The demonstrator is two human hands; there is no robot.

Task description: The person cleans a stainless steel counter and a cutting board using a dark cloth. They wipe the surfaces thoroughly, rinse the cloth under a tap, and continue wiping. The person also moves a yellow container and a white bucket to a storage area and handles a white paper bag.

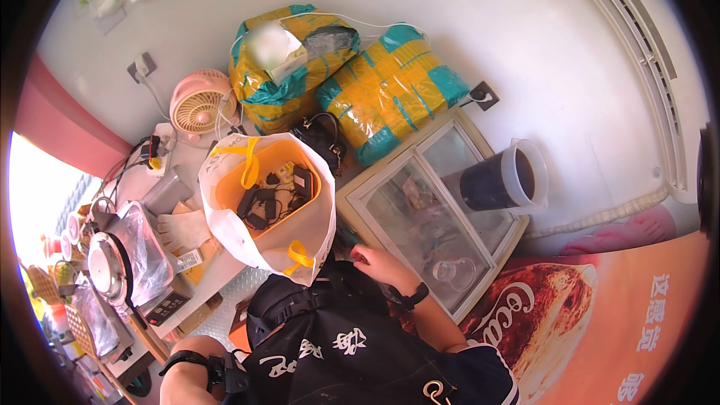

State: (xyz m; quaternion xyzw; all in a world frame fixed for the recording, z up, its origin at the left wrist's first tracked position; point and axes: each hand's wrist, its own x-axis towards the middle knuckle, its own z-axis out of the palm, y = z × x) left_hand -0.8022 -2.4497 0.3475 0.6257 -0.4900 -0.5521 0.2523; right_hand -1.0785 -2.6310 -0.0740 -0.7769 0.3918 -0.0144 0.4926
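My right hand (371, 261), a dark band on its wrist, has loosely curled fingers beside the freezer's near edge; whether they hold anything cannot be told. Just left of it stands a white paper bag (323, 230) with yellow ribbon handles. Inside the bag sits an orange-yellow bin (228, 194) with several black power adapters (264, 202) and cables. A black apron (360, 343) with white writing covers my front. At the lower left my other arm shows black straps and a small device (233, 377); its hand cannot be made out.
A glass-topped chest freezer (343, 197) bears a pitcher of dark liquid (498, 180). Behind lie two taped parcels (394, 90) and a black handbag (320, 138). On the left counter are a pink fan (202, 104), a work glove (185, 230), a power strip (163, 149) and a round hot-plate pan (108, 267).
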